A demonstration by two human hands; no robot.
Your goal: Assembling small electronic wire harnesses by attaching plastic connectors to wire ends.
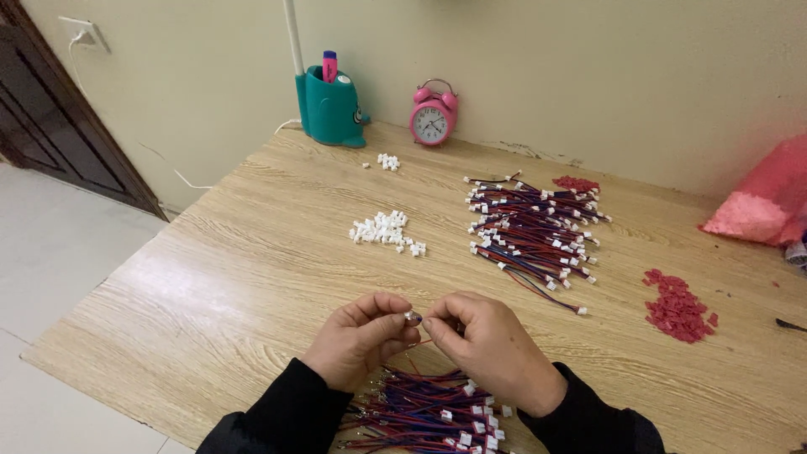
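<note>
Red-and-blue wire leads (429,412) lie bundled at the tabletop's (252,277) near edge, under both wrists. Just above, the left hand (360,340) and right hand (487,340) pinch one small connector (412,317) between their fingertips. Bare wood spreads leftward. Farther off lie white connectors (387,229), more leads (534,235) and red pieces (677,307); a pink bag (761,206) sits at the right edge.

Red-blue wires (437,412), white connectors (385,229), pink clock (433,115)

Pink plastic bag (769,197), table's right edge
</note>
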